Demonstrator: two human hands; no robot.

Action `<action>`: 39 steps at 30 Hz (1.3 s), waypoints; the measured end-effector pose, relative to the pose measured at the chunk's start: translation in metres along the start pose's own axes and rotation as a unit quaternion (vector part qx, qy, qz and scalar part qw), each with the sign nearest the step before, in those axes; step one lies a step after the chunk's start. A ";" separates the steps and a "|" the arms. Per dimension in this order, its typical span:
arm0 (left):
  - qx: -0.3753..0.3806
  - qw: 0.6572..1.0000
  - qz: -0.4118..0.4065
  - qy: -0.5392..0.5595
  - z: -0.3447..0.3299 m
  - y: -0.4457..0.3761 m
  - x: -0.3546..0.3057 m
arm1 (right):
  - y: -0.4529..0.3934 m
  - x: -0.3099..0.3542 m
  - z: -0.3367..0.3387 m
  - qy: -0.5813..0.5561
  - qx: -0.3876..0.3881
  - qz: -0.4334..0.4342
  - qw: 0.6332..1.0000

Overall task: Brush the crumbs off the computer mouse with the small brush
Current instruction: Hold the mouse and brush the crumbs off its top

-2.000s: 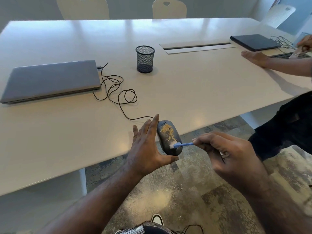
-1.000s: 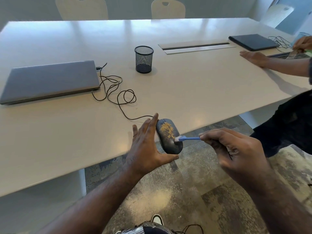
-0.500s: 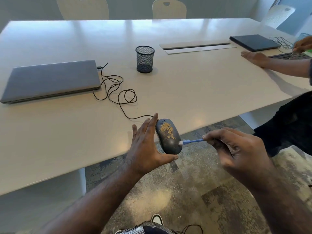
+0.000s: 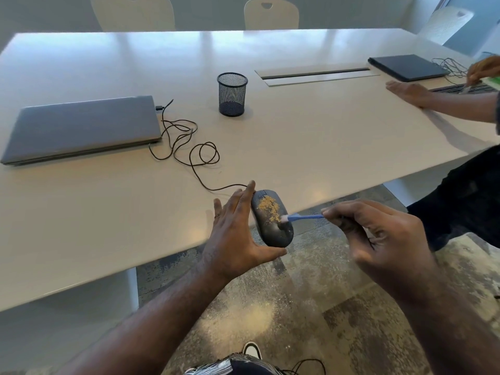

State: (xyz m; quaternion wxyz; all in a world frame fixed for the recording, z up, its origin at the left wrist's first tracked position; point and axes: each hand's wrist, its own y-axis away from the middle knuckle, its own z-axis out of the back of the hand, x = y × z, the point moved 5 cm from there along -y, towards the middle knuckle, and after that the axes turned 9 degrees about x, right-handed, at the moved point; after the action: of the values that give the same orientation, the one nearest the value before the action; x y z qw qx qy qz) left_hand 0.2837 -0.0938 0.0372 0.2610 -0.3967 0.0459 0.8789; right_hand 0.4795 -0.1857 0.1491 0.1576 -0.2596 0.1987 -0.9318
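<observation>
L hand (image 4: 238,234) grips mouse (image 4: 273,226) — R hand (image 4: 378,236) brush (image 4: 300,217) on crumbs (image 4: 267,208)

Desk (image 4: 297,136): smooth, pale, semi-gloss top, soft window reflections. Mouse (image 4: 273,228): dark matt plastic, shell dusted with tan grainy crumbs (image 4: 267,209). Brush (image 4: 303,217): blue plastic handle, white bristle tip. Pen cup (image 4: 232,94): black wire mesh metal. Closed laptop (image 4: 81,128): grey matt, brushed-metal look. Cable (image 4: 189,147): thin, dark, matt. Floor (image 4: 311,307): mottled, rough-looking carpet.
</observation>
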 end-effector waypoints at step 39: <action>-0.011 1.000 0.011 0.024 0.006 -0.003 -0.001 | 0.002 0.002 -0.005 -0.016 0.077 0.040 0.996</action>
State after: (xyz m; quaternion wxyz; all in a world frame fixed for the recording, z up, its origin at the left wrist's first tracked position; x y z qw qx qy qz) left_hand 0.2819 -0.0897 0.0426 0.2460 -0.4197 0.0471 0.8724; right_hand 0.4755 -0.1866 0.1450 0.2172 -0.2534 0.1343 -0.9331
